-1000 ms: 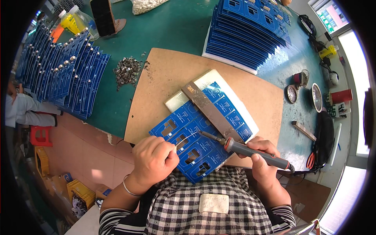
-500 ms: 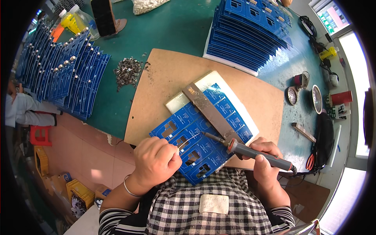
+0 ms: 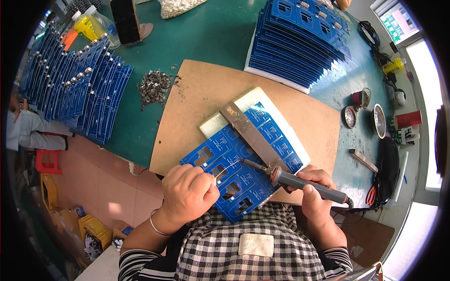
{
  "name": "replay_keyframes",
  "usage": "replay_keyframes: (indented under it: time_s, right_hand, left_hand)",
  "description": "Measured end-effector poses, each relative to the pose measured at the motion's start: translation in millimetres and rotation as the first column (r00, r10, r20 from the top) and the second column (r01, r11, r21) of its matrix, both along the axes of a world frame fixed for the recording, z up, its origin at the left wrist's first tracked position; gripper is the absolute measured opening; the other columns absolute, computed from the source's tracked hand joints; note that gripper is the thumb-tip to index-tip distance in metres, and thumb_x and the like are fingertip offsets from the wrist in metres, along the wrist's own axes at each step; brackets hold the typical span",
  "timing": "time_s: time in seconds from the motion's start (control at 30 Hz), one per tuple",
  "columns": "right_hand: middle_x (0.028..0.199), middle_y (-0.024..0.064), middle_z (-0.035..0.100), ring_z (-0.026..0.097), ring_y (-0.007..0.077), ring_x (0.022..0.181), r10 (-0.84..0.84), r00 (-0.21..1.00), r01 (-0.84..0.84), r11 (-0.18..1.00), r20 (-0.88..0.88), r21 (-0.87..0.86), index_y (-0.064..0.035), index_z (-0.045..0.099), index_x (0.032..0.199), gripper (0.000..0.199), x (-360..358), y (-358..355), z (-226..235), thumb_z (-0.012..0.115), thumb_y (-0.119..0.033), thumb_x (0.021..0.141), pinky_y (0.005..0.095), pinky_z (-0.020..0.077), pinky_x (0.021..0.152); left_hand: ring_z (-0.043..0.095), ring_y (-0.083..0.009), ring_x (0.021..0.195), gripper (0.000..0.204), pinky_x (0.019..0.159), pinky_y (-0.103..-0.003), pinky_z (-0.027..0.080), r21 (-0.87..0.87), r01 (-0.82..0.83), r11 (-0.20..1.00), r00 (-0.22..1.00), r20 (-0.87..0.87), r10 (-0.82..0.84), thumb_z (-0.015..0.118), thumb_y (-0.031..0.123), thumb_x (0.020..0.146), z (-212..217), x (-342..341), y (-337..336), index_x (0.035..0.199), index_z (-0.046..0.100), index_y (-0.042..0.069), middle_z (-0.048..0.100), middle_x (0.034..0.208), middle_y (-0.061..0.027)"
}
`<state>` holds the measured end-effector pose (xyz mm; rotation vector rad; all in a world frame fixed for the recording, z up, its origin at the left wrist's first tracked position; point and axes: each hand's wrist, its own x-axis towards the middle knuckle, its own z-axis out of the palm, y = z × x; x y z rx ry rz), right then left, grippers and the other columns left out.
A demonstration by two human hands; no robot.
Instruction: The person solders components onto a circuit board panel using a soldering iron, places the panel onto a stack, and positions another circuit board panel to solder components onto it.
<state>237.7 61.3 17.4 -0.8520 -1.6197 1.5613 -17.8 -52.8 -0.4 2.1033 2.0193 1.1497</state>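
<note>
My left hand [image 3: 190, 192] is closed, pinching a thin silvery solder wire [image 3: 228, 169] that reaches over the blue circuit board panel [image 3: 219, 140]. In my right hand [image 3: 318, 194] is a grey soldering iron [image 3: 311, 186], gripped round its handle. The iron's tip meets or nearly meets the wire's end on the board; actual contact is too small to tell. A dark metal bar [image 3: 255, 136] lies slantwise across the panel. Under the panel sits a pale foam pad [image 3: 209, 125], resting on a brown sheet [image 3: 187, 103].
Stacked blue boards [image 3: 295, 51] stand at the back right, with more boards [image 3: 84, 93] upright at the left. A heap of small metal parts [image 3: 153, 87] lies beside the sheet. At right are a solder spool [image 3: 358, 98], a metal dish [image 3: 379, 120] and scissors [image 3: 371, 194].
The view has shifted very slightly. Both hands, the wire and the iron keep almost the same places over the panel.
</note>
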Motion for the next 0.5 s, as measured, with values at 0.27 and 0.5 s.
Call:
replay_keyframes:
  time_s: [0.27, 0.5]
  right_hand:
    - [0.088, 0.0154, 0.061, 0.065, 0.0214, 0.076, 0.008, 1.000, -0.008, 1.000, 0.004, -0.006, 0.0054, 0.061, 0.096, 0.026, -0.9, 1.1, 1.0, 0.066, -0.019, 0.088, 0.0319, 0.0529, 0.072]
    - [0.087, 0.0152, 0.062, 0.064, 0.0204, 0.075, 0.030, 1.000, -0.030, 0.999, 0.006, 0.039, 0.0054, 0.061, 0.097, 0.026, -4.4, 5.7, 2.3, 0.065, -0.018, 0.087, 0.0307, 0.0525, 0.071]
  left_hand:
    - [0.047, -0.0260, 0.052, 0.021, 0.049, -0.037, 0.036, -0.010, -0.010, 1.000, 0.999, -0.035, 0.010, 0.064, -0.003, 0.062, -1.5, 0.4, 1.7, 0.073, 0.051, 0.009, 0.048, 0.060, -0.0058]
    - [0.047, -0.0257, 0.052, 0.022, 0.048, -0.037, 0.035, -0.015, -0.020, 1.000, 0.999, -0.048, 0.020, 0.063, -0.004, 0.061, -0.4, 1.0, 5.7, 0.072, 0.050, 0.009, 0.046, 0.060, -0.0056]
